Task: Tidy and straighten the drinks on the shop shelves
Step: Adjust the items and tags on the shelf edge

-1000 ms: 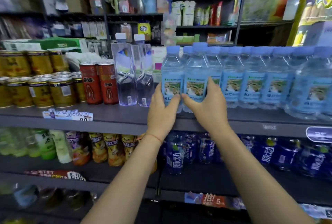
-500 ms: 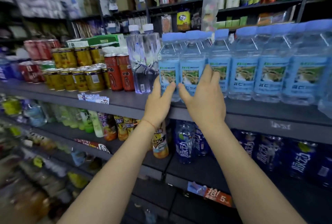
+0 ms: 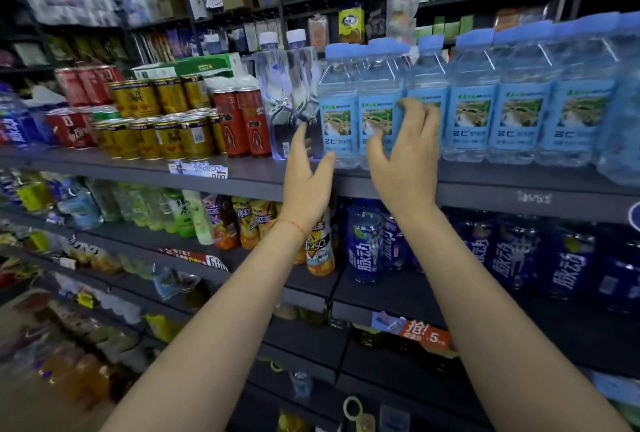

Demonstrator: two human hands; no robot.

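Grey shelf (image 3: 485, 185) carries row of blue-label water bottles (image 3: 523, 112), upright, side by side, right of red cans (image 3: 242, 123). Two clear white-cap bottles (image 3: 287, 92) stand between red cans and blue row. Gold cans (image 3: 162, 133) left of red cans. My right hand (image 3: 408, 161) before second and third blue-label bottles from the left, fingers loosely curled, gripping nothing. My left hand (image 3: 306, 182) released, fingers straight, thumb near leftmost blue bottle's base.

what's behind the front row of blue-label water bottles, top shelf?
More blue caps show behind the front row of blue-label water bottles, so at least a second row stands there. How far back the rows go is covered by the bottles in front.
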